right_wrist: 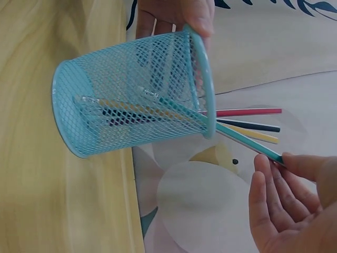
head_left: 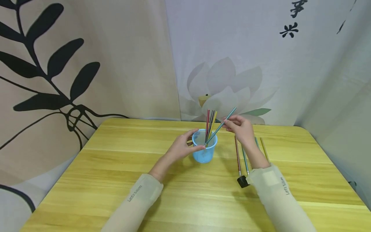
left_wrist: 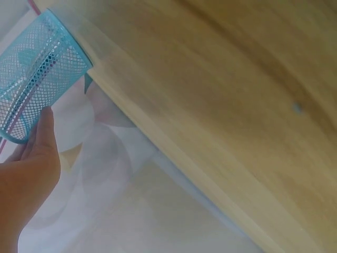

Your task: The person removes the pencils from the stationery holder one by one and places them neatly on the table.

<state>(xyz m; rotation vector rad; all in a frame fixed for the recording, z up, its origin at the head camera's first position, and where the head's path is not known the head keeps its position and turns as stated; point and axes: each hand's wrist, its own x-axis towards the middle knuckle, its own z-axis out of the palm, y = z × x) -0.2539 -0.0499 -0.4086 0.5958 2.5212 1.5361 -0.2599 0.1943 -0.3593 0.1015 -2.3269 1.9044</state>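
A light-blue mesh pen cup [head_left: 203, 156] stands upright on the table. My left hand [head_left: 181, 147] holds it at the left of its rim, thumb in front and fingers behind. Between thumb and fingertips, my right hand [head_left: 242, 129] pinches the upper end of a teal pencil [right_wrist: 239, 138]. That pencil slants over the rim, its lower end inside the cup. Red [right_wrist: 253, 112], black [right_wrist: 258, 125] and yellow [right_wrist: 263, 136] pencils lean in the cup, showing through the mesh [left_wrist: 45, 68]. In the left wrist view the right hand is not visible.
Right of the cup, partly under my right forearm, lie a dark red pencil [head_left: 237, 156], a teal one [head_left: 245, 159] and a yellow one [head_left: 265, 149]. A small black block [head_left: 242, 181] sits at their near ends. A printed cloth [head_left: 139, 64] hangs behind the wooden table [head_left: 116, 180].
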